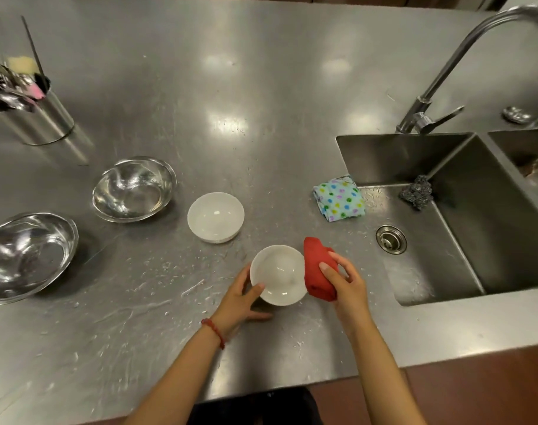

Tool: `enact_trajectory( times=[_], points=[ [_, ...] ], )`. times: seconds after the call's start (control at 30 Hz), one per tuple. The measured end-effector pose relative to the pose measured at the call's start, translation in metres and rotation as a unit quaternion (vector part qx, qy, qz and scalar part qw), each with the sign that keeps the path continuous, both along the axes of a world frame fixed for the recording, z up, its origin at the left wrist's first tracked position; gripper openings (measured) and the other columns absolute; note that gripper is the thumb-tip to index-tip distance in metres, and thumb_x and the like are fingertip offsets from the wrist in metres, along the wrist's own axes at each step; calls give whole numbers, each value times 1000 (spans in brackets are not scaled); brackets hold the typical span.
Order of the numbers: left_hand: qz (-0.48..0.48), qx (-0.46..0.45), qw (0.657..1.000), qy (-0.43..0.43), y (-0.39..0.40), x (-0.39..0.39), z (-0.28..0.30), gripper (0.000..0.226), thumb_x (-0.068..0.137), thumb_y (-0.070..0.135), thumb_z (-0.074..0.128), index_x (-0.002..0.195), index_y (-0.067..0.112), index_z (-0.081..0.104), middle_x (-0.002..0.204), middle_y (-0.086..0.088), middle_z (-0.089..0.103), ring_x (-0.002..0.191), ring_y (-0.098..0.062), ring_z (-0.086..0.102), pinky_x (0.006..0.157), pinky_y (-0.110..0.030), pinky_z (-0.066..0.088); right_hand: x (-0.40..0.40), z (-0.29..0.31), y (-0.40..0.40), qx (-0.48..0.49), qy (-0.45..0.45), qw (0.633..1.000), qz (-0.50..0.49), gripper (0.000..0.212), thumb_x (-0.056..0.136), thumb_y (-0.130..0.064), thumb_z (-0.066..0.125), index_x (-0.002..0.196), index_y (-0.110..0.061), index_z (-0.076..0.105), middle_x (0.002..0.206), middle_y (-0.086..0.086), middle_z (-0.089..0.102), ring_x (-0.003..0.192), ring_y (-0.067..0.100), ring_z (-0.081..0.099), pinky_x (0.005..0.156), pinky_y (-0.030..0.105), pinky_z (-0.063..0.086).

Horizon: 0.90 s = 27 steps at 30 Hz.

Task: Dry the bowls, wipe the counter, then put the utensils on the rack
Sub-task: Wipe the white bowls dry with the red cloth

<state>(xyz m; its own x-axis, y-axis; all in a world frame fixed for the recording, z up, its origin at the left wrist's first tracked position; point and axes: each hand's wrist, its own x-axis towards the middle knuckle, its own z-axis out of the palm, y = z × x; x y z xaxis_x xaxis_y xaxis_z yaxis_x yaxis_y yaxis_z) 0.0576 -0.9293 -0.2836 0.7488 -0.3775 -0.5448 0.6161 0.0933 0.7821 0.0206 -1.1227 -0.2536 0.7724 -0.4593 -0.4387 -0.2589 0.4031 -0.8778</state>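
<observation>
My left hand (240, 297) grips the near white bowl (280, 276) by its left rim, thumb inside the bowl. My right hand (344, 282) holds a folded red cloth (317, 271) against the bowl's right side. A second white bowl (215, 216) stands upright just behind and to the left. Two steel bowls sit further left, one (133, 188) at the middle left and one (27, 256) by the left edge. The steel counter (175, 332) is streaked with water around the bowls.
A steel utensil holder (43, 115) with utensils stands at the far left. A dotted cloth (340, 199) lies at the sink's edge. The sink (464, 216) on the right holds a steel scourer (416, 193); a faucet (464, 65) arches above it.
</observation>
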Motion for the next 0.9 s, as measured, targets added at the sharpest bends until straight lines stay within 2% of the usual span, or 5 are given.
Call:
enact_trajectory(
  times=[0.37, 0.5, 0.67, 0.8, 0.9],
  points=[
    [104, -55, 993, -4, -12, -7, 4, 60, 84, -11, 42, 114, 39, 50, 117, -5, 54, 93, -26, 65, 59, -42, 58, -10, 27, -3, -18, -29, 998, 59, 32, 78, -9, 68, 100, -31, 64, 109, -1, 65, 98, 25, 64, 63, 28, 59],
    [90, -58, 994, -27, -17, -4, 18, 44, 86, 12, 46, 112, 47, 51, 118, -2, 54, 98, -26, 60, 58, -42, 56, -10, 42, 6, -120, -54, 984, 122, 41, 69, -21, 75, 103, -40, 61, 116, 1, 62, 103, 15, 62, 75, 29, 58],
    [69, 9, 988, -139, -24, -9, 31, 39, 85, 39, 45, 124, 34, 48, 131, -3, 53, 117, -23, 53, 97, -50, 45, -3, 42, 28, -191, -97, 962, 170, 46, 76, -8, 72, 107, -38, 56, 109, -17, 58, 92, -6, 60, 69, 14, 52],
    [83, 27, 985, -150, -26, -12, 33, 36, 87, 43, 42, 122, 36, 48, 129, -2, 55, 115, -17, 56, 97, -40, 46, 2, 34, 45, -296, -63, 923, 237, 51, 78, -15, 71, 105, -49, 46, 107, -19, 56, 93, -1, 57, 76, 11, 49],
    [74, 40, 985, -150, -26, -12, 32, 38, 88, 42, 41, 125, 35, 47, 125, 2, 58, 109, -10, 59, 90, -28, 50, 8, 27, 54, -355, -16, 894, 273, 48, 81, -17, 67, 118, -37, 43, 124, -5, 51, 109, 11, 52, 92, 24, 48]
  ],
)
